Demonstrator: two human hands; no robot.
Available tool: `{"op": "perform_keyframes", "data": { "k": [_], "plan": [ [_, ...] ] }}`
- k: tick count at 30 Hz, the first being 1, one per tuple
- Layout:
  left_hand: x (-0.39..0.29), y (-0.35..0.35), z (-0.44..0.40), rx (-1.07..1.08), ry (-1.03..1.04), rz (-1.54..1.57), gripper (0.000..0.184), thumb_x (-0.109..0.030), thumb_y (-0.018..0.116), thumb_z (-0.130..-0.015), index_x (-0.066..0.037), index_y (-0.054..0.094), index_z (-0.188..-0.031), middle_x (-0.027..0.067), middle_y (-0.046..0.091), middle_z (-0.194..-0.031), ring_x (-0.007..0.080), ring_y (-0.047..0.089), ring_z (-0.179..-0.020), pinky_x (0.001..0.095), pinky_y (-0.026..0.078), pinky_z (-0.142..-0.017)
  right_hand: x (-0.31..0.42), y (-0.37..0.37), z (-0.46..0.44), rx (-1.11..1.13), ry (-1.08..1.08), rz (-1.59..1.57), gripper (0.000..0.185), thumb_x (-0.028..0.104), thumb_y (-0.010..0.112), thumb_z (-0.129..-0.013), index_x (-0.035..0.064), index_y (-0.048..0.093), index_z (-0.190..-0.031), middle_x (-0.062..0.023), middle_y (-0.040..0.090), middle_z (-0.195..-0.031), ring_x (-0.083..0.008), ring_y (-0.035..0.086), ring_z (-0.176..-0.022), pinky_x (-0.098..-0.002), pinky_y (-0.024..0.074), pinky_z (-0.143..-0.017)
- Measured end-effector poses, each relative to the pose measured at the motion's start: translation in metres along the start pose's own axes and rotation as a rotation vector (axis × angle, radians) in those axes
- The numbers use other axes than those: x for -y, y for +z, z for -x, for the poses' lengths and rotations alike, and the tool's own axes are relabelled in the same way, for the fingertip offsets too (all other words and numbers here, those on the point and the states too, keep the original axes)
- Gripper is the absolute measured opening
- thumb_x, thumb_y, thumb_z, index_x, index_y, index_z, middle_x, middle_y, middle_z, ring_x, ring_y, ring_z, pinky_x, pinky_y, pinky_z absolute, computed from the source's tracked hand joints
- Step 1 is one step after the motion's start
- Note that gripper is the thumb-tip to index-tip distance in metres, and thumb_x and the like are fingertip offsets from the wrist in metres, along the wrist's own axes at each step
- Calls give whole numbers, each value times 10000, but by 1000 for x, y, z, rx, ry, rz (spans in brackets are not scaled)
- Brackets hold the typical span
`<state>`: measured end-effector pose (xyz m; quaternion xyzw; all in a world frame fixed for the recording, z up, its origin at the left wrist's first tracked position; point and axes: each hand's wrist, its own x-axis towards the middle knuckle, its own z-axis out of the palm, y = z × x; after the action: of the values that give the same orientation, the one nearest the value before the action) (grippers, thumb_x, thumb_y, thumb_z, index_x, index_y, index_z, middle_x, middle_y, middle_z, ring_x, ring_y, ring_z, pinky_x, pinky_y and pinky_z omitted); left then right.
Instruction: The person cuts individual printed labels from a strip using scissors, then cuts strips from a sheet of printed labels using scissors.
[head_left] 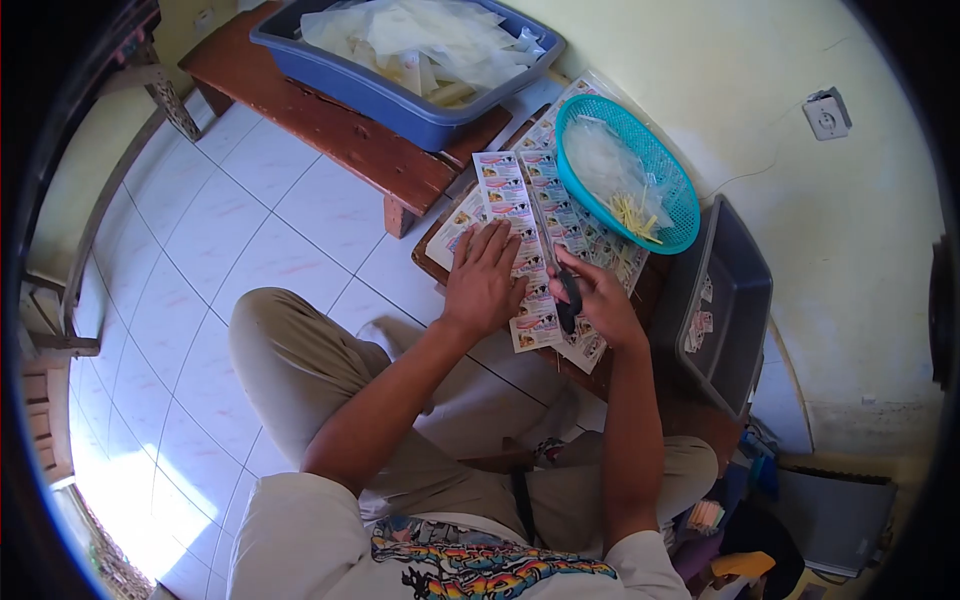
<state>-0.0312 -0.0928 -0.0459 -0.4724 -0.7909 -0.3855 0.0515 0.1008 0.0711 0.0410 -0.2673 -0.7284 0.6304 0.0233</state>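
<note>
My left hand (486, 275) lies flat with its fingers spread on a long strip of printed labels (520, 240). My right hand (598, 298) is wrapped round the black handles of a pair of scissors (569, 300). The scissors' blades point away from me, along the gap between this strip and another printed label strip (555, 195) to its right. More printed sheets lie beneath both strips on a low wooden table (432, 262). The lower end of the left strip reaches over the sheets near the table's front edge.
A blue-grey tub (440, 125) of translucent plastic bags stands on a brown bench (330, 130). A turquoise basket (682, 195) holds clear bags and yellowish strips. Right of the table, a grey bin (740, 300) contains small label pieces. A wall socket (827, 117) is at upper right.
</note>
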Motion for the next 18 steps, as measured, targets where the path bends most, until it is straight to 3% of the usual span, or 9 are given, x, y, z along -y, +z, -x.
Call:
{"op": "perform_keyframes", "data": {
  "k": [4,6,7,9,12,16,18],
  "plan": [
    [2,1,1,-48,17,67,517,-185,736,-917,15,625,-1380,201,578,-1497,352,496,-1433,516,316,-1231,-4,13,17,-19,-88,210,663,193,823,-938,-12,561,-1512,-62,721,-1064,-140,687,-959,-304,558,-851],
    [4,0,2,-64,40,82,465,-142,716,-921,16,645,-1352,199,603,-1461,350,515,-1407,512,334,-1209,-13,17,18,-93,-210,478,684,192,859,-859,7,611,-1469,-159,729,-1007,-264,726,-911,-350,563,-859],
    [4,-1,2,-86,41,109,416,-99,697,-925,18,665,-1324,198,628,-1425,349,535,-1381,507,352,-1187,-11,20,21,-109,-217,463,684,192,859,-859,7,611,-1469,-159,729,-1007,-264,726,-911,-350,563,-859],
    [8,-2,2,-88,63,113,404,-73,681,-925,15,668,-1320,199,635,-1414,353,547,-1367,503,362,-1177,-6,27,25,-139,-312,669,653,163,842,-800,16,663,-1410,-234,698,-993,-389,712,-911,-411,564,-865],
    [8,-8,3,-86,63,126,389,-40,656,-924,11,676,-1309,203,647,-1393,362,567,-1342,498,375,-1164,-19,37,26,-200,-389,750,661,63,788,-764,49,667,-1414,-223,688,-1074,-403,701,-934,-439,570,-845],
    [8,-10,4,-89,48,132,375,-34,634,-934,6,680,-1304,206,656,-1374,367,581,-1323,496,377,-1158,-21,52,32,-292,-391,823,631,74,771,-769,70,680,-1393,-197,663,-1149,-402,698,-992,-470,578,-854],
    [8,-10,4,-80,54,129,372,-45,635,-939,3,680,-1305,204,660,-1365,364,584,-1319,504,374,-1158,-13,60,37,-318,-293,929,649,106,777,-765,115,670,-1405,-182,635,-1209,-390,704,-1001,-480,591,-863]
  ]
}}
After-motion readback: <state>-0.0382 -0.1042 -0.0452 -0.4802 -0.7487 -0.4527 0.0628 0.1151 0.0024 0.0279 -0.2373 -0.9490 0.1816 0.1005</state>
